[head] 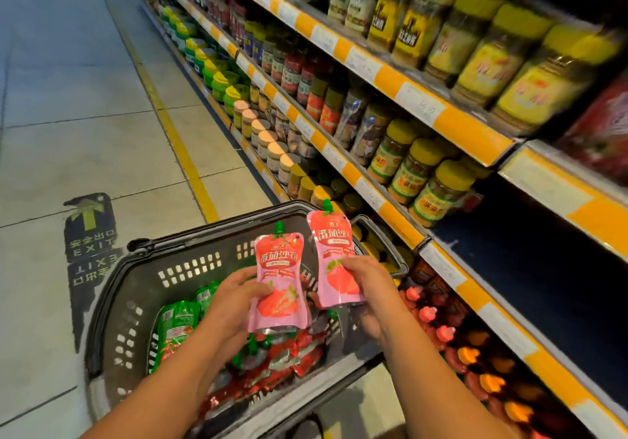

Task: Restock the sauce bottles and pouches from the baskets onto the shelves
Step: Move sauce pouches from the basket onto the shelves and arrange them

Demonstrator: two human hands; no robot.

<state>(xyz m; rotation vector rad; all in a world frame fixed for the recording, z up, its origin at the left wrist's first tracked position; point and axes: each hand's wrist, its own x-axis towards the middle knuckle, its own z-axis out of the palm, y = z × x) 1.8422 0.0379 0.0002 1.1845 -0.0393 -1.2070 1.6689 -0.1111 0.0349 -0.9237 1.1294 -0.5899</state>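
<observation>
Two pink pouches are held upright above the basket [142, 289]: the left hand [234, 297] grips the left pouch [278, 282] by its side, the right hand [368, 285] grips the right pouch [334, 258] at its lower half. More red and green pouches [176, 330] lie in the basket. A bare dark shelf [543, 268] lies just right, jars [424, 180] beside it.
</observation>
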